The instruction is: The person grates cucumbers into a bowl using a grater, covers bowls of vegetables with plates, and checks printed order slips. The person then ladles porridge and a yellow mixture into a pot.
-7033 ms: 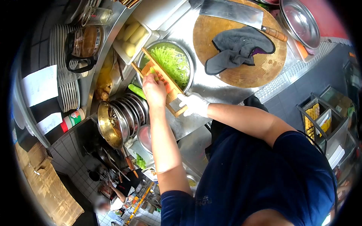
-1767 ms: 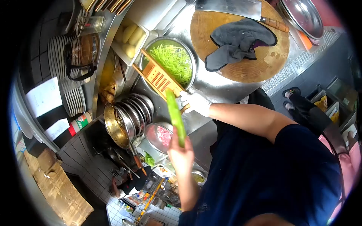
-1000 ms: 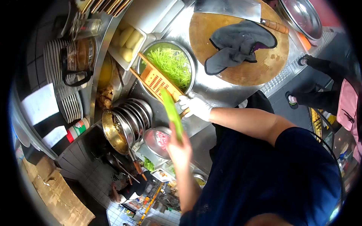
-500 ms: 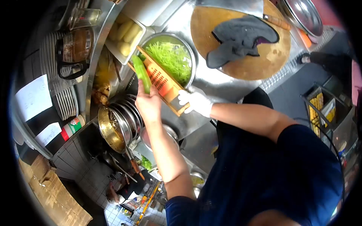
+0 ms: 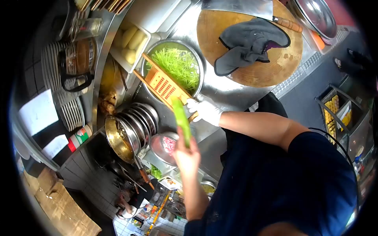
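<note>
On my feed, grater [image 5: 165, 86] over near left side of large bowl [image 5: 202, 70], shreds [image 5: 182, 65] inside. Right hand [image 5: 206, 110] at grater's near end; stalk [image 5: 182, 122] in left hand [image 5: 187, 155], tip by that end. Right of bowl, on counter [image 5: 222, 100]: chopping board [image 5: 275, 69], cloth [image 5: 252, 43] on it, cleaver [image 5: 238, 7] across far edge. Left of bowl I see tub [image 5: 145, 46], tubers [image 5: 132, 39] inside. Pan stack [image 5: 136, 124] nearer body, small bowl [image 5: 157, 147] between stack and left hand.

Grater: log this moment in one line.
left hand: gripping green vegetable; gloved right hand: holding grater end; grater: over bowl of green shreds
</note>
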Demonstrator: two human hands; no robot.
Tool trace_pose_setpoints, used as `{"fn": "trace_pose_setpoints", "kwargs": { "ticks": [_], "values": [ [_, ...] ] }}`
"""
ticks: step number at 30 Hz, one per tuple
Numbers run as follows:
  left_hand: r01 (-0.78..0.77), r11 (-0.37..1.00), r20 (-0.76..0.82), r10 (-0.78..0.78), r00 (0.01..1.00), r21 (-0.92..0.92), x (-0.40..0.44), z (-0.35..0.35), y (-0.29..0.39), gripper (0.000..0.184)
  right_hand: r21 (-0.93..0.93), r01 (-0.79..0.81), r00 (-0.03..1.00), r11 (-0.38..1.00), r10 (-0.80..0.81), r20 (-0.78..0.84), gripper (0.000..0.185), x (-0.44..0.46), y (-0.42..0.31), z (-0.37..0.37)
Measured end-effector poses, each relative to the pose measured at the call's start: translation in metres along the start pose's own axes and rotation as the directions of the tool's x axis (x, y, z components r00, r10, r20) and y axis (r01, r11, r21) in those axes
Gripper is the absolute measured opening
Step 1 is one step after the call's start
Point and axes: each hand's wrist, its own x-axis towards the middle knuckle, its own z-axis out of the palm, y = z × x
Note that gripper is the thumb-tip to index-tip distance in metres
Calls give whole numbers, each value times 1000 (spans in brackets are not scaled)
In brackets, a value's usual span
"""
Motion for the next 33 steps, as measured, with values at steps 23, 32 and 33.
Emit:
{"fn": "trace_pose_setpoints", "kwargs": {
  "ticks": [23, 32, 33],
  "values": [
    [-70, 998, -118, 70, 991, 11, 32, 10, -12, 46, -21, -4, 999, 1000, 3, -51, 41, -4, -4, 5],
    [-5, 990, -172, 30, 985, 140, 153, 9, -24, 41, -62, 21, 989, 998, -30, -142, 35, -12, -5, 15],
    [-22, 992, -172, 44, 984, 127, 149, 6, -26, 42, -23, 28, 992, 999, -31, -123, 35, -9, -7, 12]
  ]
}}
